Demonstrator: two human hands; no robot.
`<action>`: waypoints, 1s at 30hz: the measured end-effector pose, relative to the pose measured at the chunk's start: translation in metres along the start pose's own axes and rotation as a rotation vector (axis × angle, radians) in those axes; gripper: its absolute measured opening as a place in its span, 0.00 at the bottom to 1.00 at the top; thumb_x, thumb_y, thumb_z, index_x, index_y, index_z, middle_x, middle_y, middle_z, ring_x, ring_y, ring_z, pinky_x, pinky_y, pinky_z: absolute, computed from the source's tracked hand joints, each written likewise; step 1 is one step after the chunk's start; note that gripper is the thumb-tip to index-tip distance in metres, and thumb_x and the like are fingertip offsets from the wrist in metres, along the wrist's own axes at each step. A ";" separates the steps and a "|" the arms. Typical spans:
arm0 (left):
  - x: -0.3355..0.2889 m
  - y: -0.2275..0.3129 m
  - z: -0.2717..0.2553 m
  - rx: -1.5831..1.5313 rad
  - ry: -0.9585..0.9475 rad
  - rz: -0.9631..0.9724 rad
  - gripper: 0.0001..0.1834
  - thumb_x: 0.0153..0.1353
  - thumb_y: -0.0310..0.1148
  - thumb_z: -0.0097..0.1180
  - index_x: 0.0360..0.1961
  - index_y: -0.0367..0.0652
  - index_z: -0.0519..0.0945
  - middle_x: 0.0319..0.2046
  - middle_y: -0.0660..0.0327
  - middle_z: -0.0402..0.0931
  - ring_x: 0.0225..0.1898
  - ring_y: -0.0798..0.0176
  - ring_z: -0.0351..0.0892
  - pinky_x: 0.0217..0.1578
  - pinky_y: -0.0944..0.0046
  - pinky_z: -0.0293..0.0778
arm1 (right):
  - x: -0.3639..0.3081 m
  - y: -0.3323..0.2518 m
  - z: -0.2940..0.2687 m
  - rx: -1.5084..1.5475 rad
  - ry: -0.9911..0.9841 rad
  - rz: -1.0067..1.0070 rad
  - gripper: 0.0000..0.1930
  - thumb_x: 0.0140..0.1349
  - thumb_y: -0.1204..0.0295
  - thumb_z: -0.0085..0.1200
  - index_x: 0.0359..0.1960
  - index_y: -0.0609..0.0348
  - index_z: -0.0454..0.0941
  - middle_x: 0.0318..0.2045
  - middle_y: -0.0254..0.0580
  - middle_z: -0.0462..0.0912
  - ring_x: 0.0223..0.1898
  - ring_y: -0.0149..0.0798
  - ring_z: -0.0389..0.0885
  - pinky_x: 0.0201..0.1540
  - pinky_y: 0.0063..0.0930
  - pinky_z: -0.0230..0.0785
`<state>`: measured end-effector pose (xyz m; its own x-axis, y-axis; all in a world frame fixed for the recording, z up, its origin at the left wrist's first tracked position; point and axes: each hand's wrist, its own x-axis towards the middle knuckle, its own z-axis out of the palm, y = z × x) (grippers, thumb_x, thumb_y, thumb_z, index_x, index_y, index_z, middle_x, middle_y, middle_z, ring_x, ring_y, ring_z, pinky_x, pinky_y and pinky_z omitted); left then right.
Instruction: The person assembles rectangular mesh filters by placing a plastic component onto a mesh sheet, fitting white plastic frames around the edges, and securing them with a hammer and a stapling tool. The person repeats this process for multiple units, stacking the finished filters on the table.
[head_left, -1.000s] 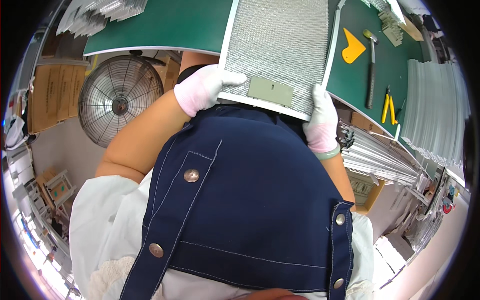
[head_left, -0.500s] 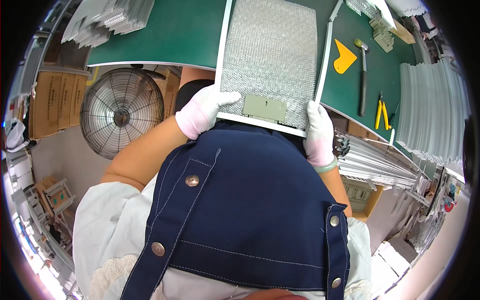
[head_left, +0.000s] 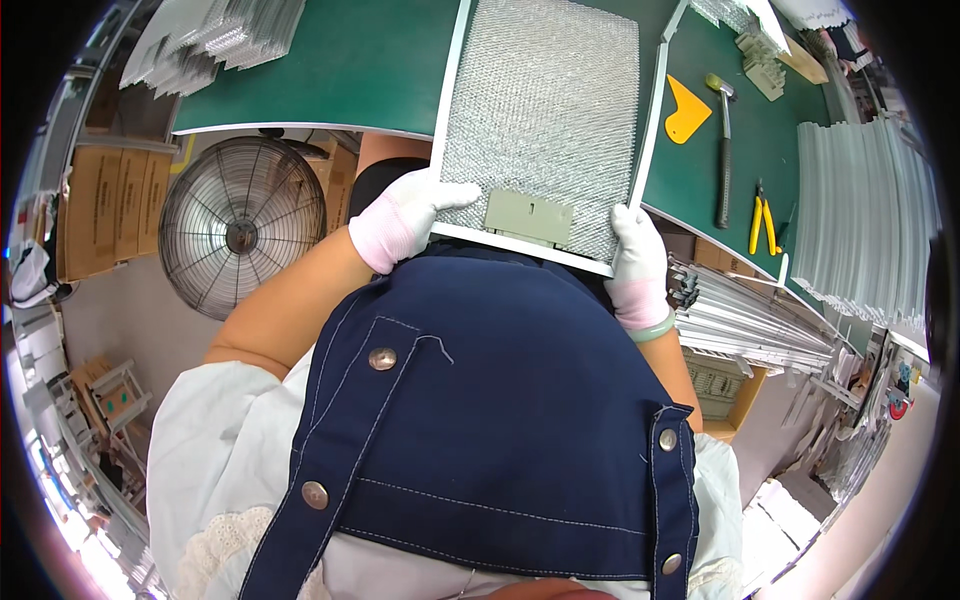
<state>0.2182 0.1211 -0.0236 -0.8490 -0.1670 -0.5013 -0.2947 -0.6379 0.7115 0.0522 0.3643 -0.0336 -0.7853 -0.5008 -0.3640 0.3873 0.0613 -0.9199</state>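
Head view: a caged fan [head_left: 242,237] stands left of the gloved left hand [head_left: 398,215], which grips the near left corner of a white-framed metal mesh panel [head_left: 545,110] jutting past the green worktable [head_left: 340,70]; the gloved right hand [head_left: 638,255] grips the right corner.

Workshop – hammer [head_left: 724,145], yellow-handled pliers [head_left: 756,226], stacked pale strips [head_left: 862,215]

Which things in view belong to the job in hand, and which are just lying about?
Seemingly in the job:
white frame, held by left hand and right hand
mesh, between its rails
grey-green plate, at the mesh's near end

Apparently just about, untouched:
yellow scraper
hammer
pliers
fan
boxes
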 end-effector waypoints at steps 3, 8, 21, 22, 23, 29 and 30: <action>-0.002 0.005 0.001 0.036 -0.010 0.008 0.18 0.66 0.29 0.56 0.56 0.34 0.78 0.49 0.56 0.82 0.49 0.62 0.81 0.53 0.60 0.76 | 0.002 0.000 0.003 0.237 -0.045 0.057 0.11 0.71 0.64 0.55 0.38 0.61 0.77 0.31 0.26 0.71 0.35 0.23 0.66 0.43 0.22 0.62; 0.001 0.004 -0.003 0.054 -0.006 0.015 0.17 0.66 0.29 0.56 0.54 0.33 0.79 0.48 0.56 0.82 0.49 0.61 0.82 0.53 0.60 0.77 | -0.001 0.003 0.011 0.077 0.076 -0.087 0.14 0.71 0.62 0.54 0.43 0.62 0.78 0.33 0.27 0.73 0.36 0.24 0.67 0.44 0.23 0.63; 0.000 0.010 -0.003 -0.005 -0.064 -0.003 0.16 0.67 0.29 0.56 0.54 0.33 0.79 0.48 0.55 0.82 0.50 0.63 0.82 0.53 0.61 0.77 | -0.003 -0.005 0.015 0.267 -0.044 0.064 0.15 0.73 0.68 0.49 0.55 0.63 0.74 0.47 0.41 0.82 0.49 0.35 0.81 0.56 0.32 0.73; 0.000 0.012 -0.004 0.004 -0.091 0.005 0.16 0.67 0.29 0.56 0.54 0.33 0.79 0.48 0.55 0.82 0.50 0.63 0.81 0.53 0.61 0.77 | -0.005 -0.010 0.020 0.285 -0.040 0.075 0.15 0.73 0.68 0.49 0.55 0.63 0.74 0.47 0.41 0.82 0.49 0.35 0.81 0.56 0.33 0.73; -0.001 0.014 -0.005 0.016 -0.119 0.010 0.16 0.67 0.29 0.55 0.54 0.33 0.79 0.48 0.55 0.82 0.50 0.62 0.81 0.53 0.61 0.76 | -0.007 -0.013 0.022 0.306 -0.034 0.087 0.15 0.73 0.68 0.49 0.55 0.62 0.74 0.47 0.41 0.82 0.49 0.36 0.81 0.57 0.33 0.73; 0.005 0.009 0.000 -0.214 0.026 0.008 0.19 0.69 0.31 0.55 0.59 0.36 0.75 0.51 0.54 0.81 0.52 0.59 0.82 0.55 0.56 0.78 | 0.002 -0.001 0.022 0.406 0.027 0.121 0.11 0.68 0.74 0.52 0.50 0.64 0.76 0.43 0.38 0.80 0.46 0.33 0.78 0.54 0.30 0.71; 0.005 0.009 -0.002 -0.245 0.050 0.007 0.20 0.69 0.32 0.55 0.60 0.37 0.74 0.53 0.54 0.80 0.53 0.57 0.82 0.55 0.53 0.79 | 0.005 0.001 0.022 0.398 0.010 0.117 0.12 0.68 0.74 0.51 0.51 0.64 0.76 0.43 0.38 0.80 0.46 0.34 0.78 0.54 0.31 0.71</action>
<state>0.2121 0.1131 -0.0208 -0.8261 -0.2053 -0.5248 -0.1685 -0.7987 0.5777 0.0593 0.3434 -0.0327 -0.7284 -0.5019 -0.4663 0.6296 -0.2219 -0.7446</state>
